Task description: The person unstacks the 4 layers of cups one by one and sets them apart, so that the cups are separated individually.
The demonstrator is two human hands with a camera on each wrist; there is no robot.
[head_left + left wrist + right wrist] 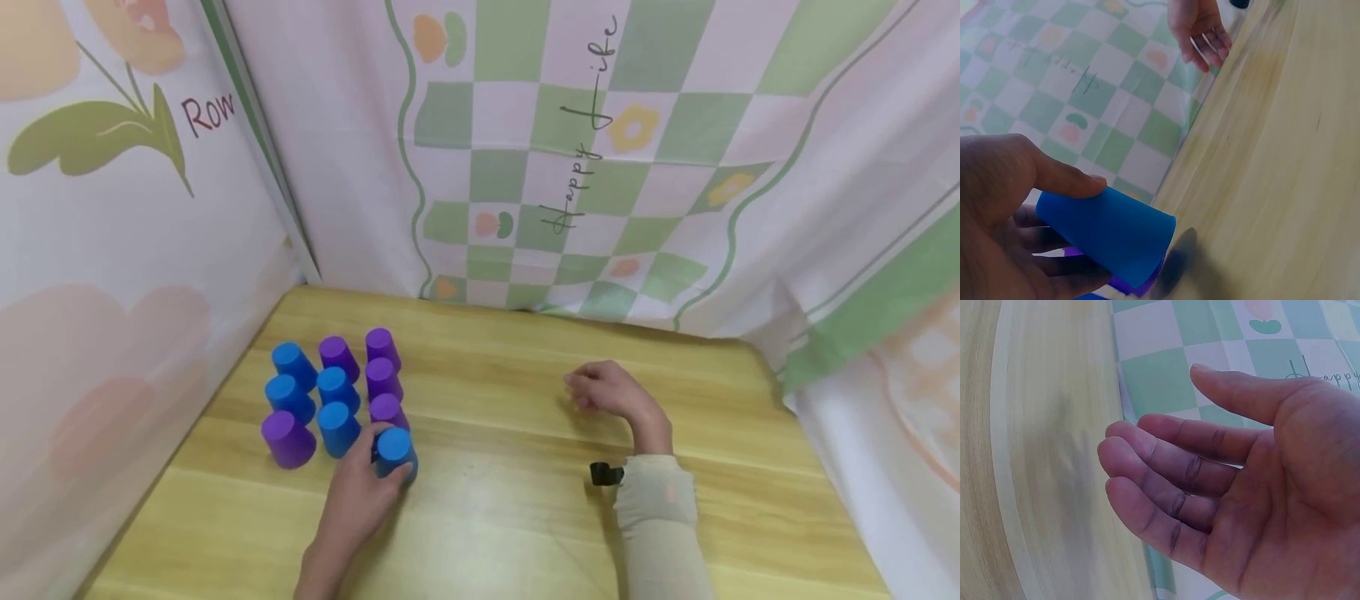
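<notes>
In the head view my left hand (360,483) grips an upside-down blue cup (395,448), thumb on one side and fingers round the other. The left wrist view shows this blue cup (1110,231) with its wide rim close over the wood and a shadow beside it. Directly behind it stands a purple cup (387,410), partly covered by the held one. My right hand (611,390) hovers over the right half of the table and holds nothing. In the right wrist view the right hand's fingers (1160,469) are loosely bent, palm showing.
Several upside-down blue and purple cups stand in rows at the table's left, among them a front purple cup (288,442) and a middle blue cup (339,429). The wooden table (495,500) meets a checkered curtain (570,183) at the back and a printed panel (135,333) at left.
</notes>
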